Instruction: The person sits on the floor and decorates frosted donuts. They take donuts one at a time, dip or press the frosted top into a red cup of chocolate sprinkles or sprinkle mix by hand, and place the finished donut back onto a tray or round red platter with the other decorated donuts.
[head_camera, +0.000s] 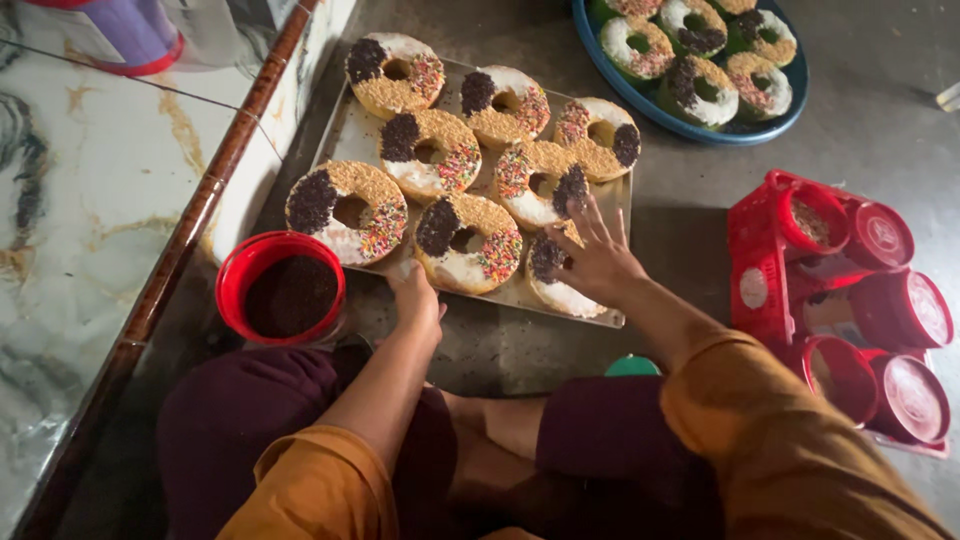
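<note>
A: How many doughnuts on the tray (350, 135)?

B: Eight. Three in the far row, three in the middle, two nearest, one (556, 280) partly under a hand (598, 262).

A: And on the blue plate (610, 85)?

B: Five or six show; the frame cuts the plate off, so I can't count them all.

A: Hands?

B: Two, the other (415, 300) at the tray's near edge.

A: Tubs?

B: One open red tub (283, 288) of dark sprinkles by the tray. In the red rack (752, 270), about six red tubs or lids, too crowded for an exact count.
</note>
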